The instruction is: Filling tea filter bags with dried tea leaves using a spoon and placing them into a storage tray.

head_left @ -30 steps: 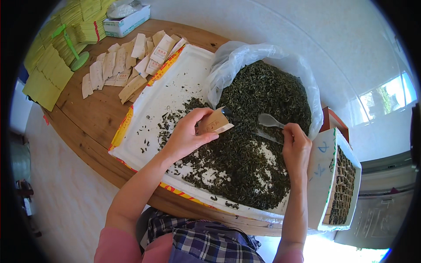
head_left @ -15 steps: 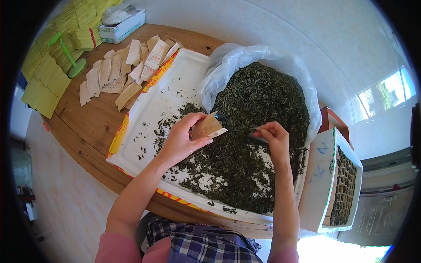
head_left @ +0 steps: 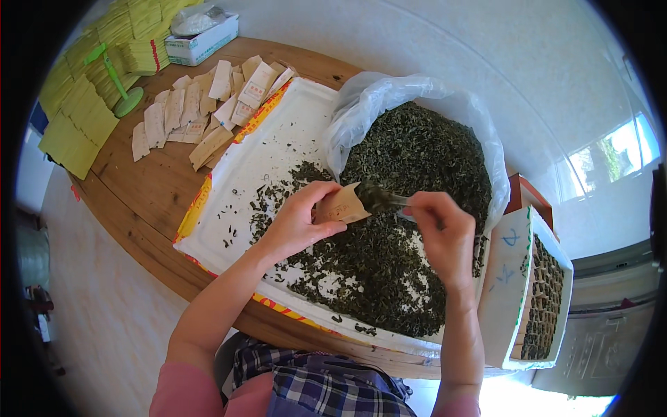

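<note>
A small brown paper packet (head_left: 340, 207) is gripped between the fingers and thumb of my left hand (head_left: 295, 222), its mouth facing right. My right hand (head_left: 446, 233) is closed around the handle of a metal spoon (head_left: 399, 199). Dark dried leaves are heaped on the spoon, right at the packet's mouth; its bowl is hidden under them. Below both hands, loose dried leaves (head_left: 361, 278) spread over a white foam tray (head_left: 292, 118). A clear plastic bag (head_left: 379, 90) lies open at the tray's far right, spilling a large mound of the same leaves.
Flat paper packets (head_left: 184, 111) lie on the wooden table (head_left: 132, 187), left of the tray. Beyond them are yellow paper stacks (head_left: 76, 135), a green stand (head_left: 114, 80) and a white box (head_left: 201, 45). A foam box (head_left: 511, 278) of upright filled packets stands right, by a reddish box (head_left: 526, 194).
My right hand has turned over and brought the spoon, now heaped with leaves, to the packet's mouth. The packet has shifted slightly right. The whole view has moved a little.
</note>
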`<action>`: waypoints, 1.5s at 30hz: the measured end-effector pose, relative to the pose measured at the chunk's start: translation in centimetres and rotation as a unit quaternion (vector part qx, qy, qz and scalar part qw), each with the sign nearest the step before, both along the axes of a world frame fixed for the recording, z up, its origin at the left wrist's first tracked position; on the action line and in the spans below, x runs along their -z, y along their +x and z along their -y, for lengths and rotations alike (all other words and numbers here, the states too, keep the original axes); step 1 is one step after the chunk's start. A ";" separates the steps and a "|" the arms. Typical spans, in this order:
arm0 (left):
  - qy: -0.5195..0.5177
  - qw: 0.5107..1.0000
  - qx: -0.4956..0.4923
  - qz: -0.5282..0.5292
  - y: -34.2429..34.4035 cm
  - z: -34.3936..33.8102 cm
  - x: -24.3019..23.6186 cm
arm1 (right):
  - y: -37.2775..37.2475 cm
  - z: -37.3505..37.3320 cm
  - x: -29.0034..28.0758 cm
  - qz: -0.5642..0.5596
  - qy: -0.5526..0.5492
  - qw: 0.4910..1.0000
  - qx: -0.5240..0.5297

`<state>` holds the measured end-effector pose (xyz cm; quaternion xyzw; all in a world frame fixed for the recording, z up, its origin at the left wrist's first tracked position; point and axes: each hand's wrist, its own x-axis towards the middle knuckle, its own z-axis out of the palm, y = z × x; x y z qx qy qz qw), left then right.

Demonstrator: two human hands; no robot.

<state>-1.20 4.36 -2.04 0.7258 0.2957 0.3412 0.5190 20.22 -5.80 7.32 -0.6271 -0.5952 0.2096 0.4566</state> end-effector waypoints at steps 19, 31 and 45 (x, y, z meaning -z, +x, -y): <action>-0.166 0.983 0.049 0.064 -0.2 -0.1 0.5 | -2.8 1.1 -2.9 0.428 0.235 0.871 -0.057; -0.165 0.983 0.052 0.070 -0.4 0.0 0.7 | -1.5 2.1 -1.8 0.386 0.228 0.893 0.028; -0.154 0.987 0.018 0.046 -0.7 -0.5 -0.1 | 3.1 0.9 6.3 0.102 -0.049 0.987 0.114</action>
